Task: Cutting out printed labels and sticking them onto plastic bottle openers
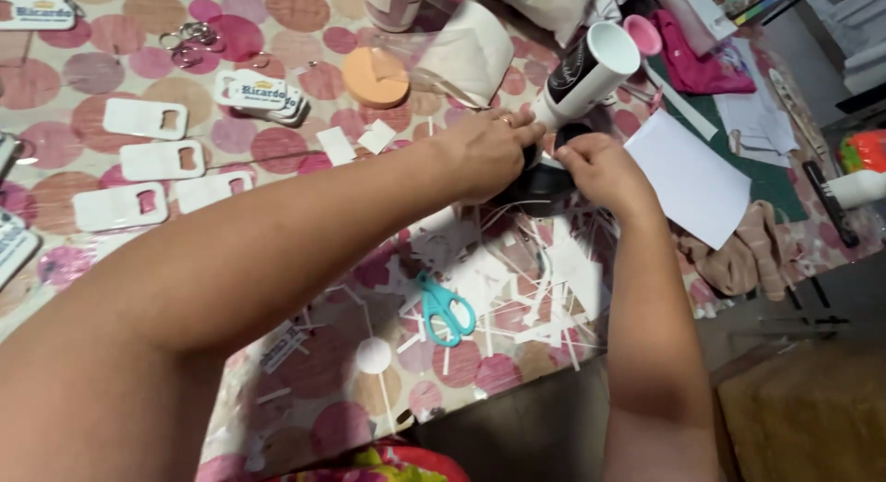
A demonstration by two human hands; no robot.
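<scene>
Black plastic, a dark rounded piece [544, 182], sits between my hands near the far edge of the dotted tablecloth [101, 76], hemmed in so it cannot slide. My left hand [484, 150] presses on it from one side, my right hand [600, 168] pinches it from the other. A white tube [591, 71] leans just above my fingertips. Paper trimmings [526, 279] lie nearer me, teal scissors [446, 309] among them, white blank tags [148, 159] off left.

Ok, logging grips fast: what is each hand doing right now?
Left hand: closed, fingers pinching the base of the white tube.
Right hand: closed on the black object beneath the tube; exact grip cannot be told.
</scene>
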